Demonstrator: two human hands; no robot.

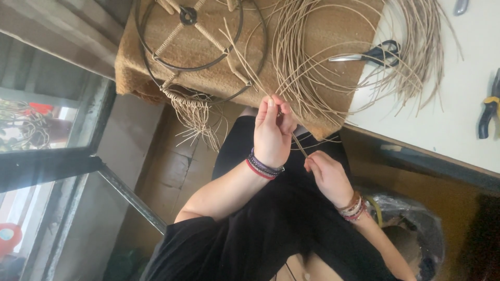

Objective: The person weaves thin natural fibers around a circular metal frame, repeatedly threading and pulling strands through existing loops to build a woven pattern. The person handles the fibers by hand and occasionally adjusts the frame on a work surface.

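A thin cane strand [299, 144] is pinched between the fingers of the left hand [272, 132] and the right hand [327, 174], which are closed on it just off the edge of the worktop [458, 130]. The strand is stretched between the two hands, above a black-clothed lap. A metal ring frame [200, 49], partly wrapped in cane, is laid on a brown mat [333, 31]. Loose cane coils [333, 67] are spread beside it, with scissors [370, 54] among them and pliers [489, 112] well apart.
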